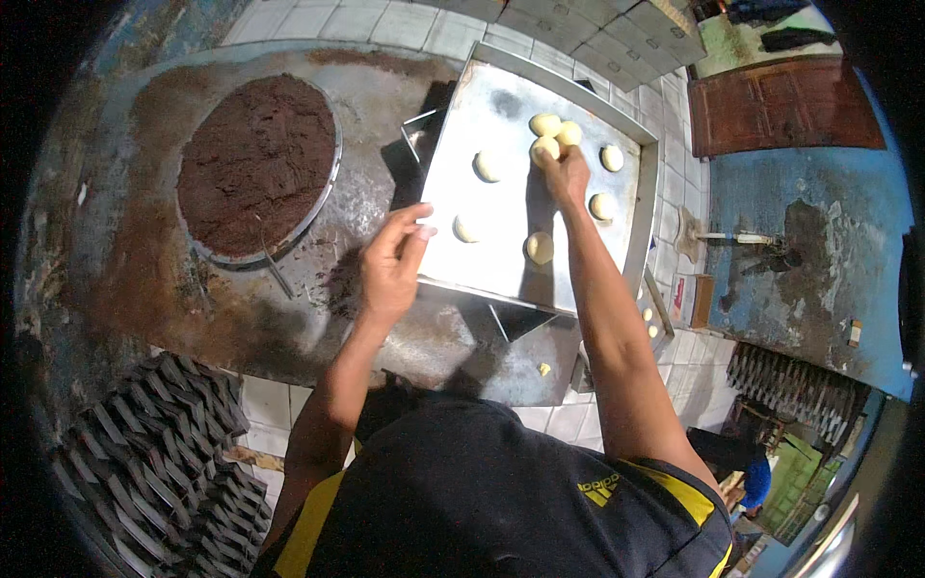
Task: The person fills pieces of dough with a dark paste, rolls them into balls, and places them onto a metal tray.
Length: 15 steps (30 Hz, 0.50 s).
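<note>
A shallow metal baking tray (511, 275) lies in front of me with several pale, round dough balls (488, 167) spread over it. Toward its far side, some are clustered, including one dough ball (545, 124) at the back. My right hand (566, 177) reaches over the tray, its fingers closed on the nearest dough ball (545, 147) of that cluster. Another dough ball (540, 248) sits nearer to me, partly in my arm's shadow. By the tray's left edge, my left hand (391, 270) is open and holds nothing, its thumb and fingers apart.
On the stained table (385, 328), a large round pan (336, 173) of dark brown crumbly filling stands at left, with a thin utensil (277, 270) at its rim. Stacked dark metal pieces (145, 453) fill the lower left. A second tray (663, 323) with small dough pieces is at right.
</note>
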Tool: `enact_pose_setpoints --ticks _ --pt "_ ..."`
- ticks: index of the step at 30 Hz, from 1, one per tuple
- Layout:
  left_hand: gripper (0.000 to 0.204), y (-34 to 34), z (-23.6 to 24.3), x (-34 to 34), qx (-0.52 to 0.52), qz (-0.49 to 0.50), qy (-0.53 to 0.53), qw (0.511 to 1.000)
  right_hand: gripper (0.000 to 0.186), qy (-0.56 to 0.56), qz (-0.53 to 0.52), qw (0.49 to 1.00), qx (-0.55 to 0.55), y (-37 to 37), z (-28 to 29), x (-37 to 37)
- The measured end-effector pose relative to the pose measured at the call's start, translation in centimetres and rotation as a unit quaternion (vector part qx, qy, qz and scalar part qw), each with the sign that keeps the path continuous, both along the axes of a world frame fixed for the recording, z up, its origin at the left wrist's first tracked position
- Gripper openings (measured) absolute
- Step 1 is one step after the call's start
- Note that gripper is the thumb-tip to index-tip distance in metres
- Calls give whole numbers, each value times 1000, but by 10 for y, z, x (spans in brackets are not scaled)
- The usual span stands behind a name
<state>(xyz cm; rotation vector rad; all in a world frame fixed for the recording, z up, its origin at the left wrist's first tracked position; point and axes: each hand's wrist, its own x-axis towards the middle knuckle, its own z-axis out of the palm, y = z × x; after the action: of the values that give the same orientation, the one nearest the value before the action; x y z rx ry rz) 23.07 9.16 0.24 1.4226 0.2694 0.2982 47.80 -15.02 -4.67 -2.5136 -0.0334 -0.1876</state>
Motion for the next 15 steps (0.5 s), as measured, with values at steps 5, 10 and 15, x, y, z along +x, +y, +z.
enact_pose_setpoints --ticks 5,10,15 --pt "35 -66 2 -9 -4 46 -23 999 28 104 79 973 192 16 65 -105" --pt "33 -124 4 -56 -255 -4 60 965 35 -44 216 963 152 0 103 -273" --pt "41 -139 20 -125 -27 70 83 994 19 190 178 886 384 -15 86 -358"
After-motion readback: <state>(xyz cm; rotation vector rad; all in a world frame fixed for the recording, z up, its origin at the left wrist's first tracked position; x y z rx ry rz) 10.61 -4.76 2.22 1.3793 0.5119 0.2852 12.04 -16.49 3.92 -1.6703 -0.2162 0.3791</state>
